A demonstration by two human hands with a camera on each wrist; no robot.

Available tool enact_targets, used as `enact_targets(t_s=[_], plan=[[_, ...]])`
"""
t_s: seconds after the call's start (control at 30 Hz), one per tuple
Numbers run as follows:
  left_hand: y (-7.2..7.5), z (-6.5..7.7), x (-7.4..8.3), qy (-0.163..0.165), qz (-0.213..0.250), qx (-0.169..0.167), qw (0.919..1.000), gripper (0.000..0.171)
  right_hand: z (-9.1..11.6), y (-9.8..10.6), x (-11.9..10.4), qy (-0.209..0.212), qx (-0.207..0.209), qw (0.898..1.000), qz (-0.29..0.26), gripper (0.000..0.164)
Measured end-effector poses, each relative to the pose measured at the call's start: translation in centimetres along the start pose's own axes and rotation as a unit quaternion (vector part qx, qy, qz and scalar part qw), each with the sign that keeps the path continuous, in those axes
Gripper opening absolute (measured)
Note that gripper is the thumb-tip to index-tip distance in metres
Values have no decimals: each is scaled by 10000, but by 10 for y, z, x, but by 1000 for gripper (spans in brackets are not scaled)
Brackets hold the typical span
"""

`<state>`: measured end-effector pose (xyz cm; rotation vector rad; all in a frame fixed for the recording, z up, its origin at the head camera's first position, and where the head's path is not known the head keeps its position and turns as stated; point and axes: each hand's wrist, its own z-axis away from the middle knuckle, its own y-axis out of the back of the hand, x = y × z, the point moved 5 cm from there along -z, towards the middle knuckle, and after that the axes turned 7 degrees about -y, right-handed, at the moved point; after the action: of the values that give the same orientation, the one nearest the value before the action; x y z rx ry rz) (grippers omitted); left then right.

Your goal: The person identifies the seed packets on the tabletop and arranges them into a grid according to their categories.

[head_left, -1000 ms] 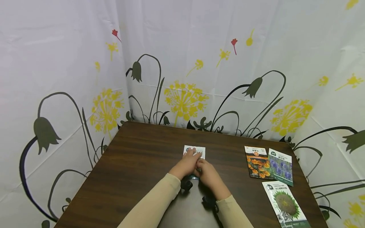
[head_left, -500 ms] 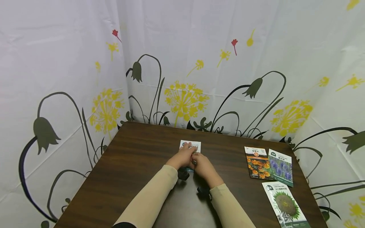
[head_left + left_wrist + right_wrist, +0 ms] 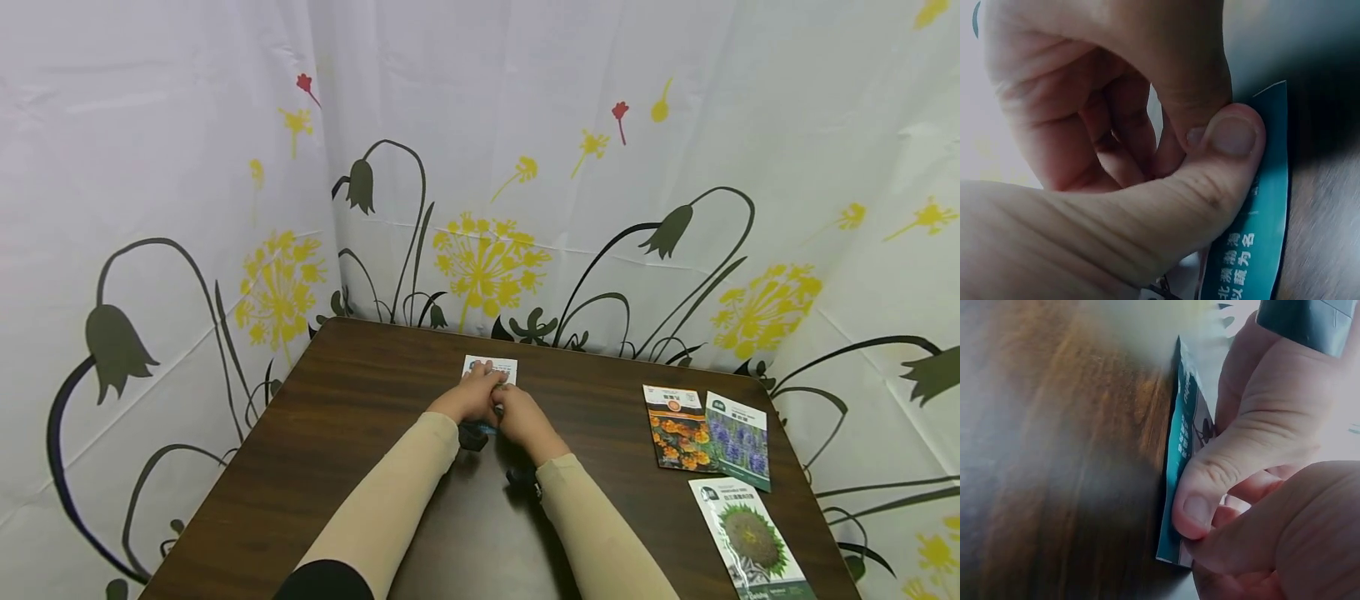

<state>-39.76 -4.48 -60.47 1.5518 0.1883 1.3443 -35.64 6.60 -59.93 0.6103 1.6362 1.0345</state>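
A seed packet (image 3: pixel 510 367) with a white top lies near the far edge of the brown table, largely covered by both hands. Its teal bottom strip (image 3: pixel 1275 150), with white printed characters, shows in the left wrist view. My left hand (image 3: pixel 474 395) rests across the packet, fingers spread over its upper part and thumb (image 3: pixel 1233 134) over the teal strip. Against it, from the right, is my right hand (image 3: pixel 525 423), its fingers bent. In the right wrist view the two thumbs meet beside the packet's teal edge; I cannot tell whether the right fingers pinch it.
At the table's right side lie an orange-flower seed packet (image 3: pixel 681 429), a purple-flower packet (image 3: pixel 738 442) overlapping it, and a sunflower packet (image 3: pixel 752 537) nearer the front. A white curtain (image 3: pixel 480 125) printed with flowers rises behind the table (image 3: pixel 300 500). Both wrists wear black camera mounts.
Both hands and the packet beneath them have moved together, away from the body and slightly left, toward the far table edge. The packets on the right have not moved.
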Motion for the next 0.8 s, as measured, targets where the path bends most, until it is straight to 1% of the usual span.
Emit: enact_targets(t_s=[0.13, 0.2, 0.23, 0.3, 0.33, 0.37, 0.43, 0.47, 0.53, 0.57, 0.6, 0.63, 0.67, 0.73, 0.77, 0.8], plan=[[2, -3, -5, 105, -386, -111, 9991, 102, -8, -3, -3, 42, -30, 10000, 45, 9], [3, -5, -4, 189, -625, -152, 9977, 103, -12, -3, -4, 33, -52, 9999, 82, 10], [3, -7, -6, 230, -703, -149, 9972, 104, -14, -3, -4, 8, -76, 9999, 94, 11], [5, -8, -3, 343, -777, -229, 9961, 105, -19, -2, -3, -8, -91, 9999, 103, 12], [4, -11, -6, 334, -787, -230, 9961, 107, -21, -2, -2, -34, -130, 9999, 67, 12], [7, -10, -4, 383, -734, -272, 9962, 107, -24, -3, 1, -20, -135, 9999, 34, 12], [10, -9, -5, 400, -685, -348, 9962, 105, -33, -13, 10, 179, -56, 9998, 17, 11], [12, -7, -5, 422, -632, -418, 9962, 104, -39, -21, 17, 283, 3, 9996, 31, 11], [14, -6, -10, 410, -506, -459, 9968, 103, -52, -38, 32, 388, 82, 9992, -12, 9], [18, -2, -9, 451, -400, -507, 9969, 101, -58, -47, 39, 444, 160, 9989, 22, 9], [19, -1, -10, 419, -344, -541, 9971, 100, -64, -56, 47, 458, 229, 9987, 58, 9], [20, 1, -11, 388, -236, -585, 9973, 100, -67, -60, 49, 420, 205, 9989, 30, 9], [20, 2, -13, 361, -154, -619, 9973, 100, -71, -67, 55, 413, 269, 9988, 38, 9], [20, 4, -14, 276, -60, -704, 9971, 99, -73, -72, 57, 389, 292, 9988, 52, 11], [19, 4, -15, 231, -45, -743, 9970, 99, -66, -64, 49, 372, 299, 9988, 122, 11], [18, 3, -17, 200, -54, -788, 9967, 99, -64, -61, 47, 346, 258, 9990, 115, 11]])
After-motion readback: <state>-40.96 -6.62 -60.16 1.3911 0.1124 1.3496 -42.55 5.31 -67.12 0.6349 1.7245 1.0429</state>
